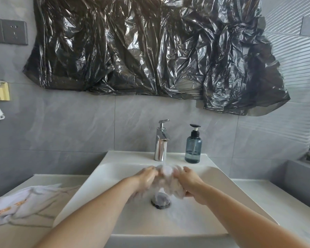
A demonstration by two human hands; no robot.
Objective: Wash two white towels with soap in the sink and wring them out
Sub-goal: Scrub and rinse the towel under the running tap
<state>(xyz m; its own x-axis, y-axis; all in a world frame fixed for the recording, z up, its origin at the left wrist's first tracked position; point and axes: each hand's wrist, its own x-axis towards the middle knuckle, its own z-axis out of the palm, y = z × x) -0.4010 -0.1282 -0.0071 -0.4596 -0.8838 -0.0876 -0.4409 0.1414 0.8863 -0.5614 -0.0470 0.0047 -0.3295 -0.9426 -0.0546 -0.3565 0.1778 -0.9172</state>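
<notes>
A wet white towel [170, 183] is bunched up over the white sink [195, 221], right under the chrome tap [161, 140], from which water runs onto it. My left hand [145, 178] grips the bunch from the left and is blurred. Its right side is gripped by my right hand [190, 183]. A second white towel [21, 201] with orange lettering lies crumpled on the counter left of the sink. A blue-grey soap pump bottle [193, 147] stands on the sink's back ledge, right of the tap.
The round drain [161, 201] sits just below the held towel. Pale counter [276, 203] extends on both sides of the sink. Black plastic sheeting [150, 47] covers the wall above. At the left edge a yellow holder [2, 92] is fixed to the wall.
</notes>
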